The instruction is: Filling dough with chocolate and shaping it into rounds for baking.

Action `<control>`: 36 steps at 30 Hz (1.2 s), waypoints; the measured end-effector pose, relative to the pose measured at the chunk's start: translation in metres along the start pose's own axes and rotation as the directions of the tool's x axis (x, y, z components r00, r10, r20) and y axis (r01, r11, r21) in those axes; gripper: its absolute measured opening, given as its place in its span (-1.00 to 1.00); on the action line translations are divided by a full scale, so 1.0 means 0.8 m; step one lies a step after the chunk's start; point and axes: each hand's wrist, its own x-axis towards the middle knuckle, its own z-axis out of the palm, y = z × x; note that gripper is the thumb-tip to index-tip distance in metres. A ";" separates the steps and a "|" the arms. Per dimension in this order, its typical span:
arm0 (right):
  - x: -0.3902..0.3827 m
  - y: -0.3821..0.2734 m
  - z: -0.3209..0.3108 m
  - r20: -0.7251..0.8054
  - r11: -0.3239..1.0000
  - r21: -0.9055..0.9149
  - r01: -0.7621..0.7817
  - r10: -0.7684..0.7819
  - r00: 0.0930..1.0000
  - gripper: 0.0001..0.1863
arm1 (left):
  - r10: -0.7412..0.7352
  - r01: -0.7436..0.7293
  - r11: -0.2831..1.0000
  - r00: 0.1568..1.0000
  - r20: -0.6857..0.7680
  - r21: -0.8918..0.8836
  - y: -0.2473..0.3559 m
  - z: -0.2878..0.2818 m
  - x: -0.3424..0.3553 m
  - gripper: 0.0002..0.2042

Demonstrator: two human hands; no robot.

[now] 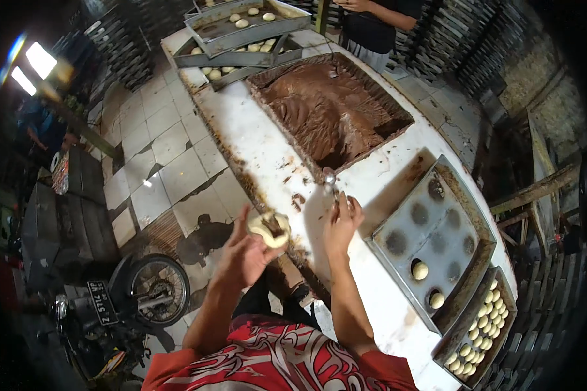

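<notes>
My left hand (242, 253) cradles a flattened piece of pale dough (275, 238) with brown filling in its middle, over the table's left edge. My right hand (342, 218) grips a metal spoon (328, 176) beside the near corner of a large rectangular tray of brown paste (316, 107). Dark smears mark the white tabletop (241, 137) between them. To the right lies a worn metal baking tray (398, 247) with dark round spots and two pale dough balls (420, 270). Below it, a narrower tray holds several small dough balls (484, 319).
Stacked trays of dough balls (238, 32) stand at the table's far end, near a person (378, 23) in dark clothing. At left are a motorcycle (137, 293), dark boxes (65, 215) and a post with a light (42, 58). Wooden planks (528, 195) and slatted stacks border the right.
</notes>
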 end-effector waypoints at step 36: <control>-0.276 0.288 -0.486 -0.176 0.754 0.107 -0.648 0.656 0.734 -0.69 | -0.628 -0.947 -0.044 0.275 0.728 0.319 -0.504 0.114 -0.187 -0.34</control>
